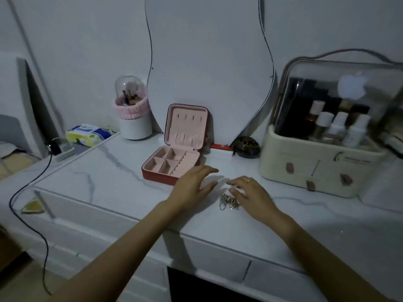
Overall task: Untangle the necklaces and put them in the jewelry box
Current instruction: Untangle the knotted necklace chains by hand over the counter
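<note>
A tangled heap of thin metal necklaces [228, 202] lies on the white marble dresser top [113, 179], near its front edge. My right hand [250, 192], a ring on one finger, hovers just right of the heap with fingers spread, its thumb close to the chains. My left hand [193, 184] is open, palm down, left of the heap and just in front of the jewelry box [171, 165]. The box is red outside and pink inside, its lid [186, 127] upright, its compartments bare.
A curvy mirror [209, 62] leans on the wall behind the box. A cream cosmetics organizer [322, 171] with bottles stands at the right, a dark round object [247, 147] beside it. A brush holder [134, 118], tissue pack [86, 135] and black cable [28, 192] are at the left.
</note>
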